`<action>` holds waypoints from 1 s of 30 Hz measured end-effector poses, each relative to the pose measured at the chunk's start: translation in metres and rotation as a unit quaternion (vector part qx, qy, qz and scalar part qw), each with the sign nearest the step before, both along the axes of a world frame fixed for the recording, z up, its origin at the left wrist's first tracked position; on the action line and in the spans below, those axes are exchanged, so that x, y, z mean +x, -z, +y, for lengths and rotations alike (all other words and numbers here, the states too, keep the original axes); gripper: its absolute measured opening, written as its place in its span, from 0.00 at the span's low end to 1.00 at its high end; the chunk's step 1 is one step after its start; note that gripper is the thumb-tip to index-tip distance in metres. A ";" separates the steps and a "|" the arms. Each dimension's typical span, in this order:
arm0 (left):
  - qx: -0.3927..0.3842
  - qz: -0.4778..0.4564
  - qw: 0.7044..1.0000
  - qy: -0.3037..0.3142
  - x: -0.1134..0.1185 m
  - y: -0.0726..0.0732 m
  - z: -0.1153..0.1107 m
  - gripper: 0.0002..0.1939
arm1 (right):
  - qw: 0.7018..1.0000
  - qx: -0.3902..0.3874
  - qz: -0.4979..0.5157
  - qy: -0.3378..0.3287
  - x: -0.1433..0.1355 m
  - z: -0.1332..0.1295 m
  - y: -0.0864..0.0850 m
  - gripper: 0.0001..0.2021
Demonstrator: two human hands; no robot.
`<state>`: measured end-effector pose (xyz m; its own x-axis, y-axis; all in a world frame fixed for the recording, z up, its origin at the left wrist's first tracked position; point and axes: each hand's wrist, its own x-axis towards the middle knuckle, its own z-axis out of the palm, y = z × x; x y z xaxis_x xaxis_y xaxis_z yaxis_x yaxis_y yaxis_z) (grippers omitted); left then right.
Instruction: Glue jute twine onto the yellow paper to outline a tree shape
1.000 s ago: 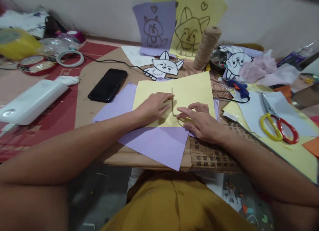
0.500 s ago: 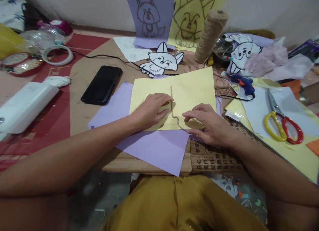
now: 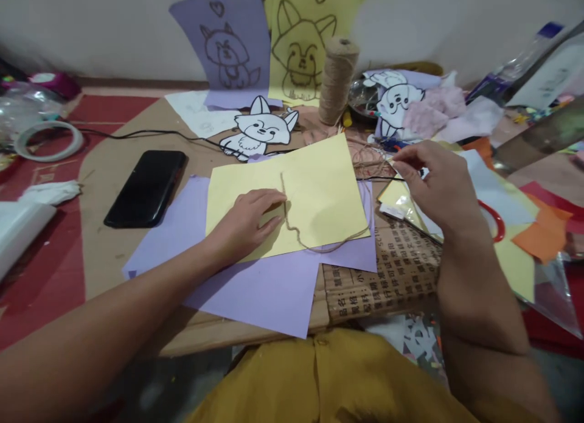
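My left hand [image 3: 255, 222] lies on a yellow sheet of paper [image 3: 319, 185], thumb apart from the other fingers, fingertips against a brown twine line [image 3: 295, 231]. The line runs down the sheet, bends, and trails as a loose strand off its lower right edge. Purple sheets [image 3: 269, 289] lie beneath the yellow one. To the right, my right hand [image 3: 438, 182] is raised with thumb and forefinger pinched together; what sits between them is too small to make out. Just behind it shows part of a blue glue gun [image 3: 393, 144], and it covers most of the red-handled scissors [image 3: 493, 219].
A phone [image 3: 146, 188] lies left of the sheets, near a white tape roll [image 3: 49, 141]. Behind stand a twine spool [image 3: 338, 79] and a fox cutout [image 3: 264, 128]. Purple [image 3: 237, 45] and yellow [image 3: 303, 39] fox drawings lean on the wall. A black cord crosses the table.
My right hand has left the lower right edge of the yellow sheet and risen to the right, near the glue gun. My left hand stays on the twine. The view has turned right.
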<state>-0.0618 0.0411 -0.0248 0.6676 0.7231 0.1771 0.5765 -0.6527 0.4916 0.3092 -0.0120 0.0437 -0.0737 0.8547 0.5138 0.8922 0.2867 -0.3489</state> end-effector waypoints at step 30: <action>0.015 -0.069 0.997 -0.031 0.008 0.007 0.008 0.15 | 0.952 -0.128 -0.103 -0.258 0.022 -0.004 0.023 0.10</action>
